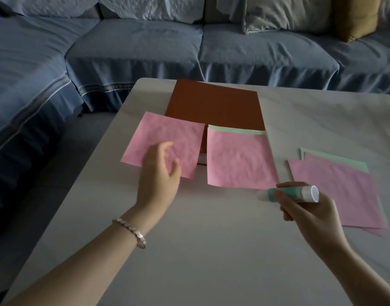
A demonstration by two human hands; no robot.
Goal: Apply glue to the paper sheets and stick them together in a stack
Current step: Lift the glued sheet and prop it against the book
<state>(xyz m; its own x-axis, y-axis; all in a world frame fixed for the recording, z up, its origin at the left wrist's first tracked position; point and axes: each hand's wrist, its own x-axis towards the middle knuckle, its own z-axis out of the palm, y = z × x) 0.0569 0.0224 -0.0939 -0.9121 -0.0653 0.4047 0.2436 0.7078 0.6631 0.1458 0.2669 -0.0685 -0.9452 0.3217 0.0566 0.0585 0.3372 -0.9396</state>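
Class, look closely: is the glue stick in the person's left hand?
No, the right hand grips the glue stick, while the left hand is open over a pink sheet.

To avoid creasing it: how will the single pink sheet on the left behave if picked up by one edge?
The pink sheet looks thin and slightly crinkled, so it will probably droop, not stay flat. It seems very light, so the left hand over it may slide it across the smooth table before it lifts.

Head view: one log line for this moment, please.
left hand: open, over left pink sheet | right hand: holds glue stick
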